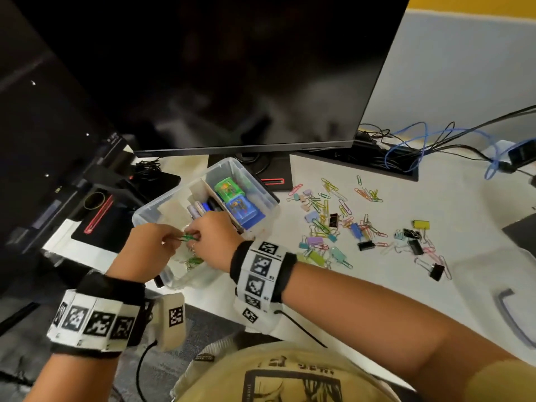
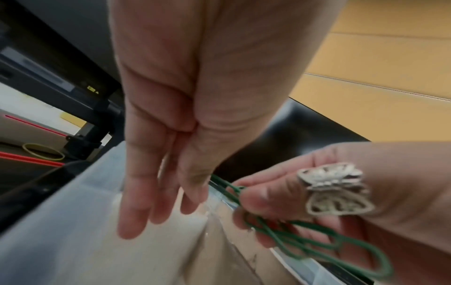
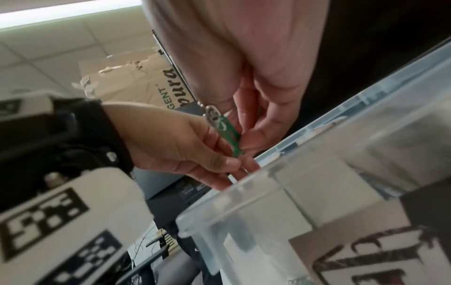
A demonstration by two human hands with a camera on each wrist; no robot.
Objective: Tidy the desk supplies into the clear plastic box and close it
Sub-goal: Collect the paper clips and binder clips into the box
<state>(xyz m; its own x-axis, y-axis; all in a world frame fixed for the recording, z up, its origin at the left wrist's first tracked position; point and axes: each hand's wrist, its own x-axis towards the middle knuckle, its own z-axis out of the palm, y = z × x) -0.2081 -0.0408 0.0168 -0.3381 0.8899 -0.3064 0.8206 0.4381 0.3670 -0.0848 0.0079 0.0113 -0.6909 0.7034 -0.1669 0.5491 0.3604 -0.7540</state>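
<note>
Both hands, left [image 1: 150, 248] and right [image 1: 214, 239], pinch green clips [image 1: 188, 237] over the box [image 1: 262, 198], which is part-filled and unlidded; many clips [image 1: 342, 224] remain on the desk [image 1: 435, 198].

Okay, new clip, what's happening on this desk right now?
A person is sorting desk supplies into a clear plastic box in front of a monitor. Both hands meet over the box's near end: the left hand and right hand pinch green paper clips between them. Many coloured clips still lie scattered on the desk to the right. No lid is on the box.
</note>
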